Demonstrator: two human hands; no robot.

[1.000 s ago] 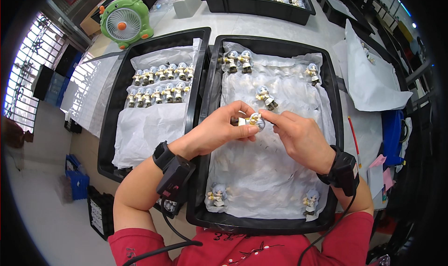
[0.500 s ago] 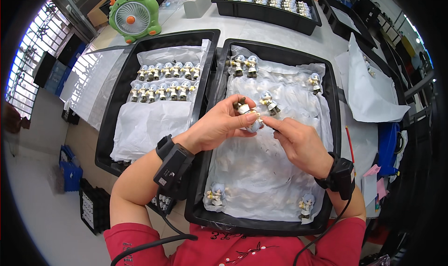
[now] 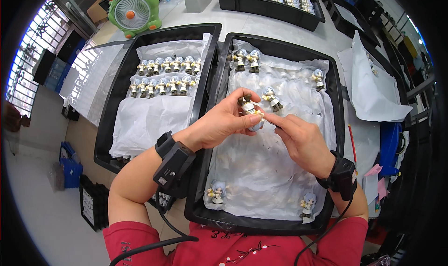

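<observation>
Over the right-hand black tray (image 3: pixel 254 225), my left hand (image 3: pixel 221 119) grips a small figurine (image 3: pixel 248 107) with pale blue hair, a white outfit and dark legs. It is held upside down, legs up and head low. My right hand (image 3: pixel 302 137) is closed, its index fingertip against the figurine near its head and arm. Something small and dark shows under that finger; its kind is hidden. Just beyond my hands a like figurine (image 3: pixel 271 99) lies on the tray's white paper (image 3: pixel 266 172). More figurines lie at this tray's corners, among them one at the near left (image 3: pixel 217 192).
At left, another black tray (image 3: pixel 105 126) holds two rows of figurines (image 3: pixel 162 85) on white paper. A green fan (image 3: pixel 133 14), a tape dispenser (image 3: pixel 198 1) and a filled black tray (image 3: pixel 270 4) stand at the back. A red pencil-like stick (image 3: pixel 352 142) lies at right.
The view has shifted slightly. My left hand still grips the upside-down figurine, now turned a little, and my right fingertip stays against it.
</observation>
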